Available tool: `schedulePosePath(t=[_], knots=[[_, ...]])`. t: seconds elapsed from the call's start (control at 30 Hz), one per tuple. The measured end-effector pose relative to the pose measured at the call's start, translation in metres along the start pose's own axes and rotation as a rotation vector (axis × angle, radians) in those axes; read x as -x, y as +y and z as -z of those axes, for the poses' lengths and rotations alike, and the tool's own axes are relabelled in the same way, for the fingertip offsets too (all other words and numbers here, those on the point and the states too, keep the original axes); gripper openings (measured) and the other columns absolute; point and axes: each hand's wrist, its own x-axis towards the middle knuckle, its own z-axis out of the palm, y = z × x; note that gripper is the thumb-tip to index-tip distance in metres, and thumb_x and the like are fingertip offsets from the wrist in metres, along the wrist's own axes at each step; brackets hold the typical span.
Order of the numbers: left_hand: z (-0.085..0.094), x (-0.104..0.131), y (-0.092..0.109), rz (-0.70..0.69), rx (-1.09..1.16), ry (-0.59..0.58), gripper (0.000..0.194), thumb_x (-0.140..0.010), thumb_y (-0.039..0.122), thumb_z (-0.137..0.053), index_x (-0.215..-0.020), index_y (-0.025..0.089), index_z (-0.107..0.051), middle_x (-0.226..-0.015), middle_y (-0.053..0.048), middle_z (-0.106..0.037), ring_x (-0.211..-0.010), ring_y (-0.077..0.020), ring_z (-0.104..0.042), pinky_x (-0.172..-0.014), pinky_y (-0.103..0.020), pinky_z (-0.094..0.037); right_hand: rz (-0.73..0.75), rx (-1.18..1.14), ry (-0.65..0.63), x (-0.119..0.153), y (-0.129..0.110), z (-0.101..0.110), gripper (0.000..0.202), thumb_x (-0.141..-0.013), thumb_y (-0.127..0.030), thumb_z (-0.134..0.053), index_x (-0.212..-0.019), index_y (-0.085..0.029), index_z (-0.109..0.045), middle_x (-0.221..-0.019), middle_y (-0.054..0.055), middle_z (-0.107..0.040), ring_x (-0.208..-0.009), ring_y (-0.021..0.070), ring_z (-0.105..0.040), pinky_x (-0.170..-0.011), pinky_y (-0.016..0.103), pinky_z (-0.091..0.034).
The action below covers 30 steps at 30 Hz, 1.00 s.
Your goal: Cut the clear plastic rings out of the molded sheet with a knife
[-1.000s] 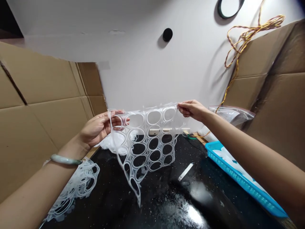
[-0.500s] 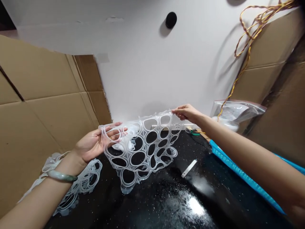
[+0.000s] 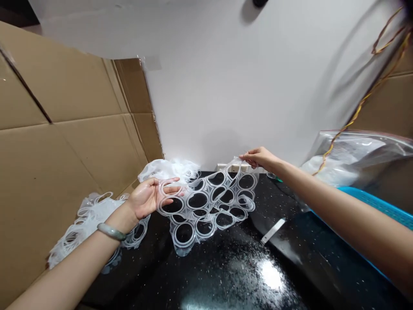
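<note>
A limp, translucent sheet with round holes hangs between my two hands over the black counter. My left hand, palm up, holds its left edge; the fingers stretch out behind the plastic and show through it. A greenish bangle circles that wrist. With thumb and fingertips closed, my right hand pinches the sheet's upper right edge and lifts it to a peak. The lower part of the sheet droops in folds close to the counter; whether it touches cannot be told.
Tangled translucent ring scraps lie at the left, with another white heap by the wall. A flat pale strip rests on the black counter. Right are a blue basket, clear bag and twisted wire. Cardboard stands left.
The view has shifted, so surroundings appear farther right. The sheet has been drawn to a sharper peak under my right hand and sags more in the middle. Both hands keep hold.
</note>
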Motion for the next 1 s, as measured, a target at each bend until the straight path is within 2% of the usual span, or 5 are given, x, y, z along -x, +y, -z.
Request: schedulePosePath(t=[0.1,0.23,0.6,0.87,1.0], knots=[[-0.002,0.0,-0.002,0.007,-0.022,0.027,0.061,-0.089,0.029,-0.051,-0.14,0.0,-0.032,-0.104,-0.023,-0.067,-0.099,-0.0324,-0.067,-0.059,-0.028,-0.062,-0.006,0.012,-0.009,-0.003,0.004,0.002,0.038,-0.073,-0.031,-0.078,-0.048,-0.017,-0.052,-0.044,-0.003,-0.041,-0.042,0.0063,-0.034,-0.041,0.023,-0.031],[-0.013,0.0,-0.008,-0.14,-0.285,0.183,0.065,-0.073,0.003,-0.071,-0.133,0.01,-0.047,-0.112,-0.016,-0.067,-0.093,-0.0224,-0.07,-0.064,-0.018,-0.06,-0.009,0.016,-0.001,-0.005,0.008,0.01,0.039,-0.07,-0.035,-0.079,-0.049,-0.017,-0.052,-0.046,-0.003,-0.042,-0.043,0.0062,-0.033,-0.041,0.023,-0.03],[-0.032,-0.007,-0.019,-0.293,-0.515,0.292,0.067,-0.064,0.002,-0.079,-0.126,0.016,-0.058,-0.09,-0.008,-0.073,-0.065,-0.0111,-0.066,-0.05,-0.013,-0.052,0.011,0.01,-0.034,0.011,0.012,0.032,0.035,-0.067,-0.039,-0.081,-0.055,-0.017,-0.057,-0.05,-0.002,-0.043,-0.045,0.0067,-0.034,-0.042,0.025,-0.03],[-0.036,-0.011,-0.003,-0.31,-0.487,0.246,0.064,-0.072,0.001,-0.073,-0.132,0.013,-0.051,-0.106,-0.015,-0.071,-0.09,-0.0195,-0.07,-0.068,-0.019,-0.06,-0.026,0.007,0.025,0.024,0.018,0.057,0.029,-0.072,-0.034,-0.078,-0.059,-0.016,-0.06,-0.054,0.001,-0.051,-0.047,0.0081,-0.042,-0.044,0.025,-0.039],[-0.052,-0.016,0.004,-0.335,-0.529,0.167,0.052,-0.079,0.006,-0.067,-0.129,0.009,-0.053,-0.112,-0.018,-0.068,-0.095,-0.0237,-0.069,-0.069,-0.023,-0.06,-0.029,0.054,0.062,0.025,0.011,0.051,0.018,-0.071,-0.027,-0.078,-0.071,-0.014,-0.066,-0.071,0.008,-0.065,-0.058,0.012,-0.056,-0.055,0.027,-0.049]])
